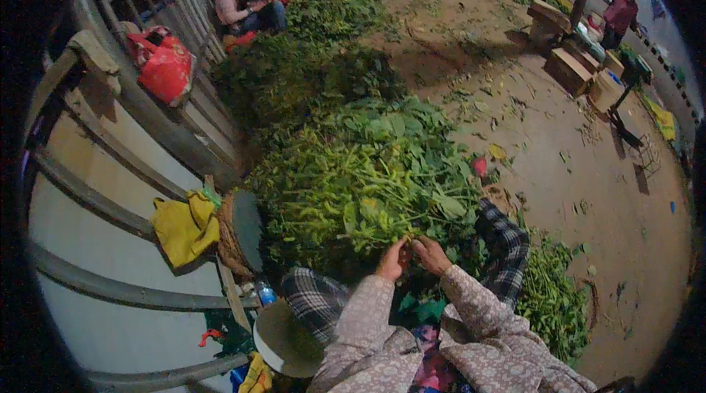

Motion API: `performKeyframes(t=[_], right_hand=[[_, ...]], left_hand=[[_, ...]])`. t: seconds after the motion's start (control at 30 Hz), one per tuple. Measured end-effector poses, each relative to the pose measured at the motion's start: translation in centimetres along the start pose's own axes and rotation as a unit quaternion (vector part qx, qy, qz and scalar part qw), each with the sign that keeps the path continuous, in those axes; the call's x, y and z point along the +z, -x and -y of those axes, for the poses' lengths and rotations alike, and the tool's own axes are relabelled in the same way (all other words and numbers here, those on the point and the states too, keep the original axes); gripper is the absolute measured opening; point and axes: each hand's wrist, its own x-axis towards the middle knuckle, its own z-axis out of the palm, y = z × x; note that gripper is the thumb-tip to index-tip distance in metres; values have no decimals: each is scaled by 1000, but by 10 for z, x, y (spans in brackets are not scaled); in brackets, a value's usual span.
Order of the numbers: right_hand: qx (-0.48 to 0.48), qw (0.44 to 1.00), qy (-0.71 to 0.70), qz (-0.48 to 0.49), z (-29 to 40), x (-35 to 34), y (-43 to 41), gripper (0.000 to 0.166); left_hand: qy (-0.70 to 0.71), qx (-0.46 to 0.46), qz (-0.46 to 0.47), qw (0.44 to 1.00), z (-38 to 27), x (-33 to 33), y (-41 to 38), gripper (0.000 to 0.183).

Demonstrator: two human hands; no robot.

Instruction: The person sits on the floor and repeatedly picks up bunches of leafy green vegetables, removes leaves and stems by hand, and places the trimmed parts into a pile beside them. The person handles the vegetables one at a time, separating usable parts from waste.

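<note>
A large heap of cut leafy green plants (353, 178), with stems and what look like green pods, lies in front of my legs. At its near edge my left hand (392, 262) and my right hand (433, 256) meet, fingertips almost touching. Between them is a small yellowish-green plant piece (409, 238); the fingers partly hide it, so its exact kind is unclear. Both hands appear to pinch it. My legs in plaid trousers (314, 296) are spread on either side of the heap's near edge. A green cloth or sheet (420, 309) shows below my wrists.
Metal railings (127, 291) run along the left, bearing a yellow bag (187, 227) and a red bag (162, 65). A bottle (266, 294) and a round container (287, 338) stand beside my left leg. More plants (554, 296) lie right. Boxes (573, 67) and other people (620, 15) are farther off.
</note>
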Motion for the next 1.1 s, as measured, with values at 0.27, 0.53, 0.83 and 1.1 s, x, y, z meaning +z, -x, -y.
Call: performKeyframes(t=[0.27, 0.53, 0.83, 1.1], right_hand=[[-33, 983, 178, 40, 18, -10, 16, 26], [-162, 977, -12, 138, 12, -13, 10, 19], [200, 904, -334, 177, 50, -9, 15, 15], [144, 973, -175, 37, 30, -5, 7, 15]], left_hand=[[-151, 96, -10, 984, -8, 23, 30, 20], [-97, 61, 52, 992, -24, 16, 33, 16], [-326, 141, 44, 934, -29, 26, 43, 30], [-299, 143, -12, 943, -21, 43, 46, 30]])
